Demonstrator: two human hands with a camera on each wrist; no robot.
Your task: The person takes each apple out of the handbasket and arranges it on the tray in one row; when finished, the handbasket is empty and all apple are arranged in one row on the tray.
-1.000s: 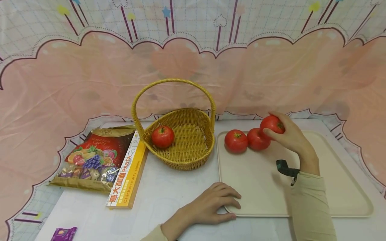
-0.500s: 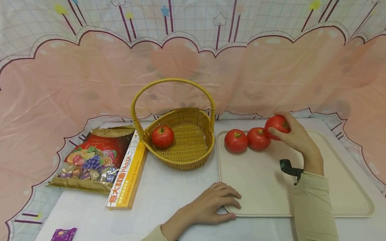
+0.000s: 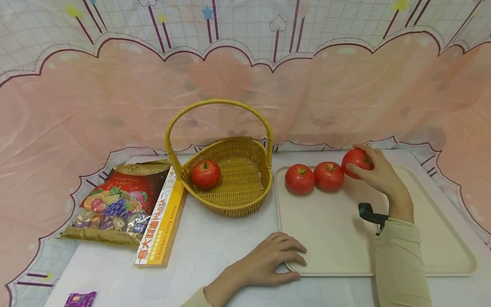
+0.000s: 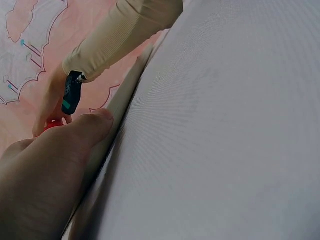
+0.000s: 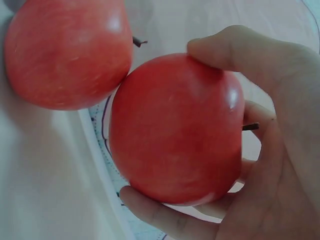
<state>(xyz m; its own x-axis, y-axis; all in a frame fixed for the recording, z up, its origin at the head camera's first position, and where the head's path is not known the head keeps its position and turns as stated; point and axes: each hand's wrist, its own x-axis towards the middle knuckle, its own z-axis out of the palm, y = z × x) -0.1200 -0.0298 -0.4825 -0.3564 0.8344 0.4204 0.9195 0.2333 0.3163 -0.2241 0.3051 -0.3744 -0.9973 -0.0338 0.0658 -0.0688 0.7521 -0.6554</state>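
Fingers of the right hand [image 3: 379, 172]: wide or narrow?

Bent round a fruit [image 3: 356, 163], thumb on one side, fingertips on the other, over the far edge of the tray [image 3: 333, 238].

And the left hand [image 3: 268, 261]?

Resting loosely at the tray's near left corner.

Anything close by?

Second fruit [image 3: 329, 176] just left, touching or not hard to tell; then a third fruit [image 3: 299, 179]. Farther left, basket [image 3: 238, 209] with a fourth fruit [image 3: 206, 174] inside.

Stem [image 5: 250, 126]?

Pointing towards the right hand. Long axis hard to tell, with so round a shape.
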